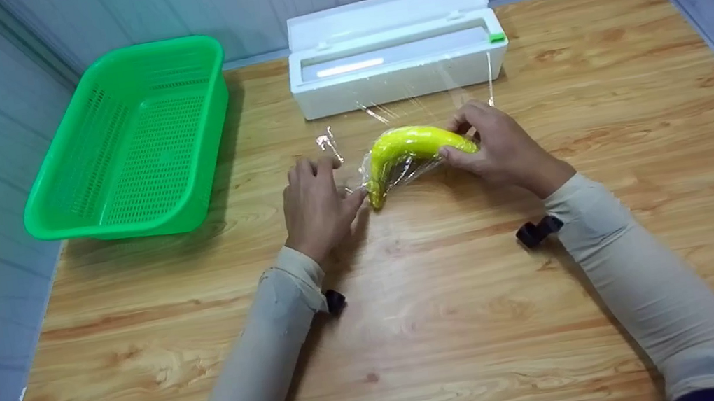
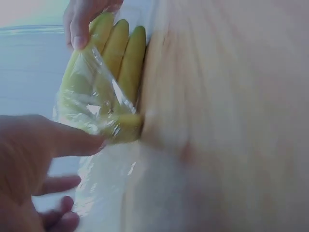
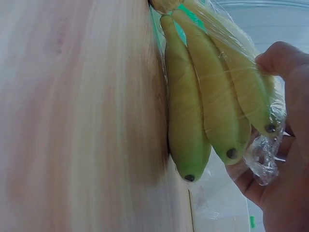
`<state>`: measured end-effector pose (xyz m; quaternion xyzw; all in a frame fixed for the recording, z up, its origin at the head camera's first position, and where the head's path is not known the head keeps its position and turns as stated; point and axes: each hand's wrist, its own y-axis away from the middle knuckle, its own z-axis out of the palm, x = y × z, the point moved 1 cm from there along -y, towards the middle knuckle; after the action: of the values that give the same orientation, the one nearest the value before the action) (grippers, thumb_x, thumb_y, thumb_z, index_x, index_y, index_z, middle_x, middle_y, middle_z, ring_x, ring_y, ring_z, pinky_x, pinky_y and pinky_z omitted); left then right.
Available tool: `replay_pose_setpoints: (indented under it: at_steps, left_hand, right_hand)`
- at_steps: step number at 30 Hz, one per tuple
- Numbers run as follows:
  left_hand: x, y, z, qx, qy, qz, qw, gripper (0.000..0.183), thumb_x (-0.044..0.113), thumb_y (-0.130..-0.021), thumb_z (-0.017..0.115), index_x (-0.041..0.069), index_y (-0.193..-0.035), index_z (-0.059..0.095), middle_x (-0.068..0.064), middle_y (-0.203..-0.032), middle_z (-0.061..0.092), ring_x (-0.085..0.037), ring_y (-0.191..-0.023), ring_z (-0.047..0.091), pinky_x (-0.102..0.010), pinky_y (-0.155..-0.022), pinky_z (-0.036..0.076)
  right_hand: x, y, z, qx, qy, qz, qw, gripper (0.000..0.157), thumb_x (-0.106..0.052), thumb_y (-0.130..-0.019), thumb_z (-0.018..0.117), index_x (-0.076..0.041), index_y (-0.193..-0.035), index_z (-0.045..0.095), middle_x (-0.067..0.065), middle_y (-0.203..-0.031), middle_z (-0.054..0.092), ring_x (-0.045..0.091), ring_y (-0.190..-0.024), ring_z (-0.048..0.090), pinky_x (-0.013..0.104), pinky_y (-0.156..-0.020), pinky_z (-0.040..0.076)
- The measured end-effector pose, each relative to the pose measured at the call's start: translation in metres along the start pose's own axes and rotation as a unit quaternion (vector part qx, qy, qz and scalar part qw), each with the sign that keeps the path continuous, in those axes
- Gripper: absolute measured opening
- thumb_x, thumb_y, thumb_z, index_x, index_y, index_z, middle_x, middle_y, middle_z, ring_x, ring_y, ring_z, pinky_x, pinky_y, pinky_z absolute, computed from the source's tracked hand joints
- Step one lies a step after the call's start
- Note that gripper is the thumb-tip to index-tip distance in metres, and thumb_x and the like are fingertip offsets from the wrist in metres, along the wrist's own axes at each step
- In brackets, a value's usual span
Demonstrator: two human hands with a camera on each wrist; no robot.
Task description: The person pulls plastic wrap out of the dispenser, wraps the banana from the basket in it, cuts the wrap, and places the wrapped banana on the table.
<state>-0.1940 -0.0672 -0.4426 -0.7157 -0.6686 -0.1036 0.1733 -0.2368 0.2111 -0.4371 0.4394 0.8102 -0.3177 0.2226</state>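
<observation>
In the head view, a yellow banana bunch [image 1: 417, 140] lies on or just above the wooden tabletop [image 1: 419, 333], between the two hands and in front of a long white box [image 1: 400, 86] whose lid is open. Clear film [image 1: 366, 169] covers the bunch. The right hand [image 1: 499, 145] holds the tip end, thumb on the near side. The left hand [image 1: 317, 205] is at the stem end, its grip loose and fairly wide. A green basket [image 1: 217, 154] stands at the left.

In the left wrist view, the left thumb reaches the film-covered stem end, while the other fingers bend loosely below, apart from the thumb.

In the right wrist view, the dark banana tips show beneath the film; the right grip closes around the outermost banana, with crumpled film beside the fingers.
</observation>
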Motion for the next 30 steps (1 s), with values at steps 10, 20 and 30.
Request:
replay_pose_setpoints:
  at_steps: [10,20,30]
  left_hand:
    - [-0.001,0.001,0.001,-0.104,0.086,-0.014,0.9908,0.065,0.048,-0.083,0.058,0.017,-0.136,0.035,0.005,-0.083,0.059,-0.015,-0.076,0.057,-0.036,-0.067,0.044]
    - [0.002,0.002,0.008,-0.079,0.32,-0.011,0.9441,0.049,0.003,-0.08,0.064,0.007,-0.124,0.044,-0.004,-0.085,0.058,-0.015,-0.072,0.059,-0.026,-0.061,0.05]
    - [0.007,0.003,0.011,-0.026,0.312,-0.011,0.9497,0.046,-0.001,-0.074,0.065,0.006,-0.113,0.041,-0.004,-0.089,0.055,-0.013,-0.074,0.057,-0.025,-0.062,0.048]
  right_hand:
    - [0.001,0.001,0.0,-0.003,-0.014,0.006,1.0,0.03,-0.032,-0.08,0.068,-0.009,-0.094,0.054,0.0,-0.094,0.051,0.016,-0.087,0.05,0.032,-0.07,0.043]
    - [0.0,-0.001,0.0,-0.006,-0.019,0.001,1.0,0.03,-0.033,-0.08,0.068,-0.01,-0.094,0.054,-0.001,-0.094,0.051,0.015,-0.089,0.05,0.032,-0.07,0.044]
    - [0.0,0.0,0.0,-0.001,-0.015,-0.005,1.0,0.03,-0.031,-0.08,0.068,-0.009,-0.095,0.053,0.0,-0.094,0.052,0.015,-0.089,0.05,0.035,-0.071,0.045]
